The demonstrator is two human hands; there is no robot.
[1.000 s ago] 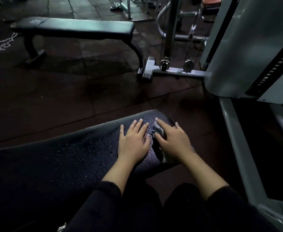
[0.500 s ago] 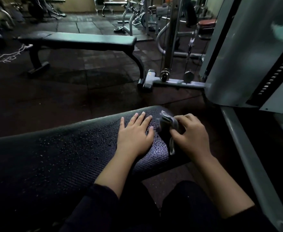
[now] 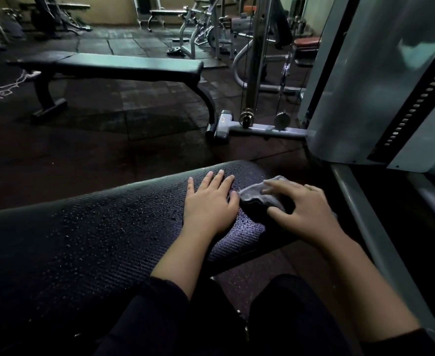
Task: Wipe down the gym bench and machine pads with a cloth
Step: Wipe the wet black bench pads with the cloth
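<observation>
A dark textured bench pad [image 3: 95, 242], dotted with water droplets, stretches across the lower half of the view. My left hand [image 3: 211, 204] lies flat on its right end, fingers straight and spread. Just to its right, my right hand [image 3: 301, 209] presses a grey cloth [image 3: 260, 195] onto the pad's end with its fingers over the cloth and the thumb at its near edge. Much of the cloth is hidden under that hand.
A flat black bench [image 3: 123, 65] stands across the dark rubber floor behind. A white cable machine [image 3: 370, 80] with its base bar [image 3: 260, 129] and pulleys rises at the right. More gym machines fill the far background. My dark-clad legs are at the bottom.
My right hand has laid the bunched cloth down on the pad's end and spread its fingers over it. My left hand stays flat in place. The view has tilted upward.
</observation>
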